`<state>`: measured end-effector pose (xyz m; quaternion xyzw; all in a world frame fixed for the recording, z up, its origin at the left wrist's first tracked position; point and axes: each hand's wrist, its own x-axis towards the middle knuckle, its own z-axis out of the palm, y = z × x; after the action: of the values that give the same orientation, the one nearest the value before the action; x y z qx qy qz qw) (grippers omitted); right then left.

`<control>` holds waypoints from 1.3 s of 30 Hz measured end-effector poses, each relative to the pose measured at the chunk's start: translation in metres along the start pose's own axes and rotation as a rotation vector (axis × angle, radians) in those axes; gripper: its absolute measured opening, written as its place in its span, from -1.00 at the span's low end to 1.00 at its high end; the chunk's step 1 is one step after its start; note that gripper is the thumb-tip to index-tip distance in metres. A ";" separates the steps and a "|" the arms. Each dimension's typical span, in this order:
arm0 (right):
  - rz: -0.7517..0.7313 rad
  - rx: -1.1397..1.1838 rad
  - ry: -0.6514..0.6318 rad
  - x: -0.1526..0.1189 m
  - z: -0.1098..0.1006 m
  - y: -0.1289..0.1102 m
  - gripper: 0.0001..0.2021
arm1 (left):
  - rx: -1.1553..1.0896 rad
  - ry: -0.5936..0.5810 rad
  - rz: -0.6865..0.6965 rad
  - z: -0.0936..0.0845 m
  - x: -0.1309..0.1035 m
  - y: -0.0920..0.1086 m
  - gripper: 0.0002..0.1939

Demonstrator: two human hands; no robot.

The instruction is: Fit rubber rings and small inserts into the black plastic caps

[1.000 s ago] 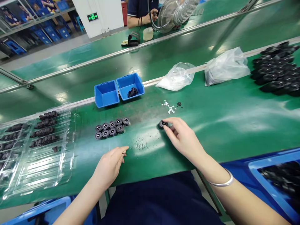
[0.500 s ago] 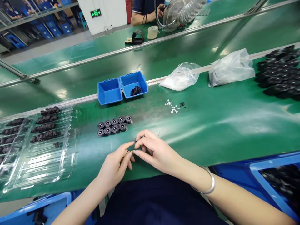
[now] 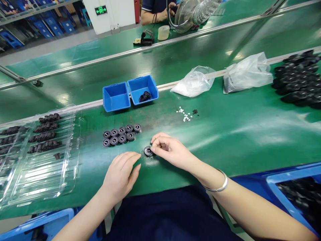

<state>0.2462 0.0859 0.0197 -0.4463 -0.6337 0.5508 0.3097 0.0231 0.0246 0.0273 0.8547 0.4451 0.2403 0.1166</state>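
Note:
A round black part (image 3: 148, 151) lies on the green table, between my two hands. My right hand (image 3: 170, 149) has its thumb and index finger pinched at the right edge of that part; whether something small is between the fingertips is too small to tell. To the left, my left hand (image 3: 123, 172) is held above the table, its thumb apart from its fingers and nothing between them. Several similar round black parts (image 3: 122, 139) stand in two rows beyond my left hand. Small white pieces (image 3: 187, 117) and tiny black pieces (image 3: 195, 111) are scattered farther back.
Two blue bins (image 3: 116, 97) stand at the back, the right one with black rings (image 3: 144, 96). Plastic bags (image 3: 194, 83) are to their right. Clear trays (image 3: 45, 174) with black parts lie left, a black pile (image 3: 298, 78) far right. A person's hand (image 3: 171, 10) shows across the table.
My hands have moved apart, my left hand leftward with its fingers opened. My right hand has shifted slightly right and up, and the round black part between them has come into view.

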 end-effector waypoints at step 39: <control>0.417 0.566 -0.283 0.016 0.009 0.005 -0.77 | 0.280 -0.152 0.381 0.013 -0.008 0.002 -0.68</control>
<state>0.2328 0.0967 0.0116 -0.3819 -0.3885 0.8115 0.2114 0.0269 0.0172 0.0146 0.9466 0.2948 0.1291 -0.0176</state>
